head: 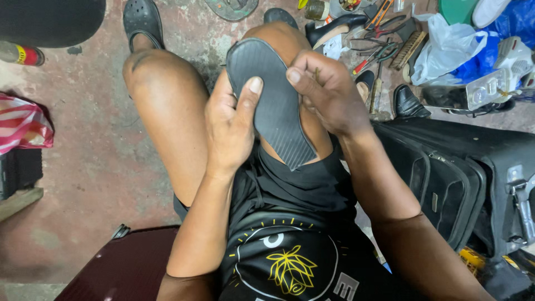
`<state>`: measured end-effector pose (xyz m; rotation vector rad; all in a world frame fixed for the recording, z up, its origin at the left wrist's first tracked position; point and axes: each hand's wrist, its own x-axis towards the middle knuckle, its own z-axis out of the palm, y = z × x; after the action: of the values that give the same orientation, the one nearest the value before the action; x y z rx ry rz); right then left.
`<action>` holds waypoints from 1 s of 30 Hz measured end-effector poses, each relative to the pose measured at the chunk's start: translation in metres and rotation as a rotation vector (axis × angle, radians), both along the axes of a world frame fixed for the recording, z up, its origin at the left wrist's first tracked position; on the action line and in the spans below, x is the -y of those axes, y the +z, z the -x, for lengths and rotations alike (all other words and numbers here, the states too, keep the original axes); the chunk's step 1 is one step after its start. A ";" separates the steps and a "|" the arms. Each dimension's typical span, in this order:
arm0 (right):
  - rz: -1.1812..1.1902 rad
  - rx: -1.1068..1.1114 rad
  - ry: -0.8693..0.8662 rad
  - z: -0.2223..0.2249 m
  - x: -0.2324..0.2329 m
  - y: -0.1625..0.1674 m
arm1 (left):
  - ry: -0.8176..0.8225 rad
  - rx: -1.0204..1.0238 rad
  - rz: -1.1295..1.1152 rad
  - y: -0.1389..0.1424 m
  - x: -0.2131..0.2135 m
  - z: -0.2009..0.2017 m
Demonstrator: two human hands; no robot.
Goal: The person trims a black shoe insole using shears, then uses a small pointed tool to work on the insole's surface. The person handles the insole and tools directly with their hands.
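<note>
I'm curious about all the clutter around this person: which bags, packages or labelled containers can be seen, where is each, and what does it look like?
Spray can: far left floor, lying down, red and yellow label.
Striped bag: left edge, crumpled, red and white.
White plastic bag: upper right, crumpled, beside blue plastic.
Small jar: top centre, round, yellowish label.
No screens or signs.

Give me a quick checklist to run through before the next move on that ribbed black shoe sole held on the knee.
1. Ribbed black rubber shoe sole rests on the right knee: ok.
2. Left hand grips the sole's left edge, thumb on its ribbed face: ok.
3. Right hand pinches the sole's right edge: ok.
4. Small thing between the right fingers: cannot tell what it is.
5. Red-handled scissors and wooden brush lie on the floor past the knee: ok.
6. Underside of the sole: cannot tell, hidden.
</note>
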<state>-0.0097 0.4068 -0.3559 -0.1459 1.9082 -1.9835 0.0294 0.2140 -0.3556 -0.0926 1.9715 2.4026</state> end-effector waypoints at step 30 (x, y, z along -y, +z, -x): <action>-0.531 -0.235 -0.002 -0.037 -0.008 0.014 | -0.021 0.073 -0.256 -0.024 0.015 0.008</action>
<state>0.0276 0.4152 -0.3423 -0.2363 2.5112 -1.4421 0.0214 0.1994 -0.3798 -0.1492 1.6115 2.5727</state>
